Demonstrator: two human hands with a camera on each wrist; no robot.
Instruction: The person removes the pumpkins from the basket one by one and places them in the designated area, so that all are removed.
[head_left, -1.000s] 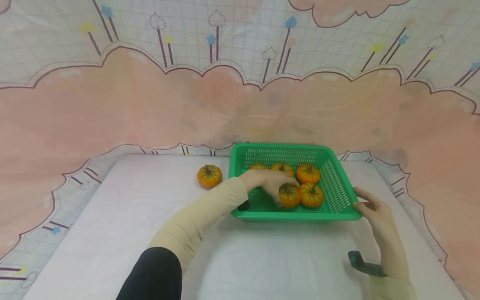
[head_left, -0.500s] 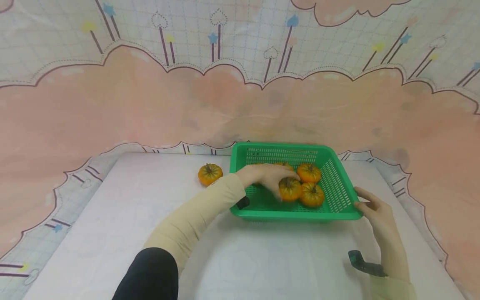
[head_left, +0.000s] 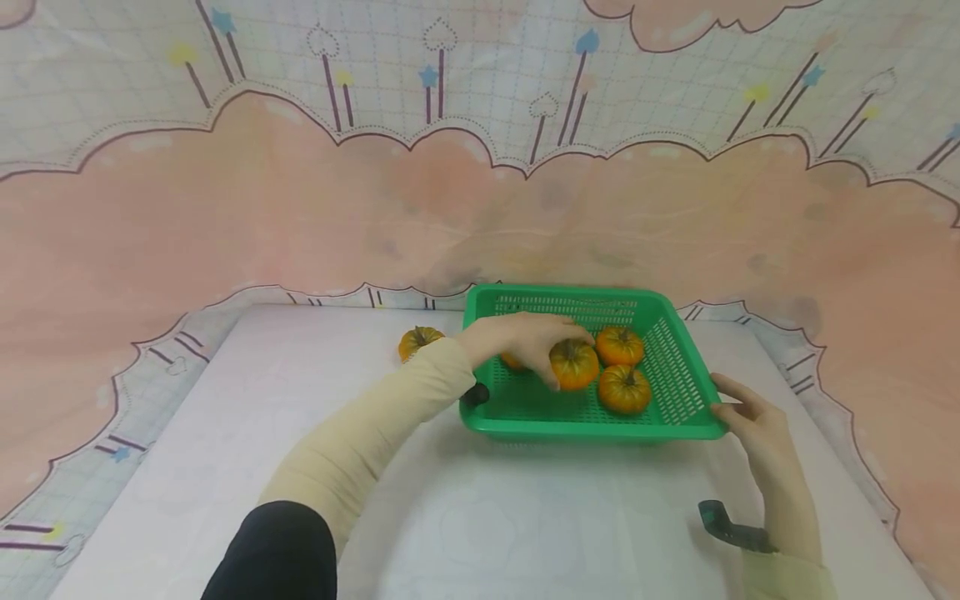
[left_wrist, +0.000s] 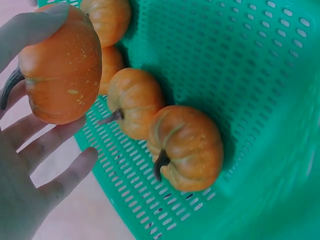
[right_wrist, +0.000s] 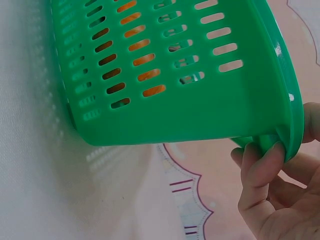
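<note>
My left hand [head_left: 525,337] grips a small orange pumpkin [head_left: 574,365] from above, inside the green plastic basket [head_left: 592,432]. In the left wrist view the held pumpkin [left_wrist: 67,70] is raised over the others, pinched between thumb and fingers. Two more pumpkins, a rear one [head_left: 620,345] and a front one [head_left: 625,389], sit to its right on the basket floor. Another pumpkin [head_left: 512,361] shows partly under my left hand; whatever else lies behind that hand is hidden. My right hand [head_left: 763,437] holds the basket's front right corner, thumb and fingers pinching the rim [right_wrist: 290,100].
A single pumpkin [head_left: 418,340] rests on the white table [head_left: 300,367] left of the basket, partly covered by my left sleeve [head_left: 375,417]. A patterned cloth [head_left: 450,217] stands behind the table and shows along its sides.
My left hand has lifted the pumpkin up and slightly left, away from the front right pumpkin beside it. The left forearm has shifted left. My right hand and the basket stay in place.
</note>
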